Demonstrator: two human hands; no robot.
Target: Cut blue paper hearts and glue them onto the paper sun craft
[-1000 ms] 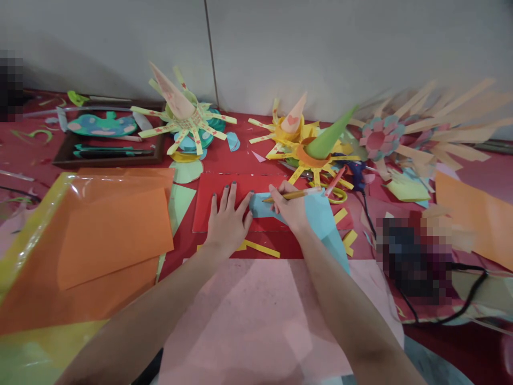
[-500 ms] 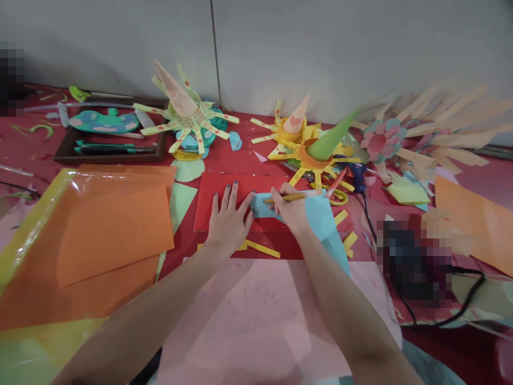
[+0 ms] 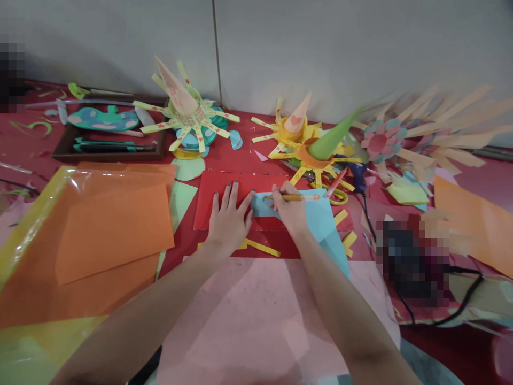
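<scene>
My left hand [image 3: 231,216] lies flat with its fingers spread on a red board [image 3: 203,206]. Its thumb and forefinger touch the left end of a light blue paper [image 3: 320,214]. Wrapped round a golden-brown pen or pencil [image 3: 294,197], my right hand [image 3: 291,211] rests on the same blue paper. The tip points left, close to the paper near my left thumb. Below the board, yellow paper strips [image 3: 262,248] lie beside my wrists, and a large pink sheet [image 3: 256,315] spreads under my forearms.
Orange sheets [image 3: 120,230] cover the left side. Behind stand paper cone crafts, one with a pink cone [image 3: 176,91] and one with a green cone [image 3: 334,136]. A brown tray [image 3: 116,152] holds tools at back left. Yellow scissors [image 3: 340,198] and a corded glue gun [image 3: 357,176] sit right.
The pen in my right hand has tilted slightly, and its back end sits a little lower. My left hand stays in the same place on the board.
</scene>
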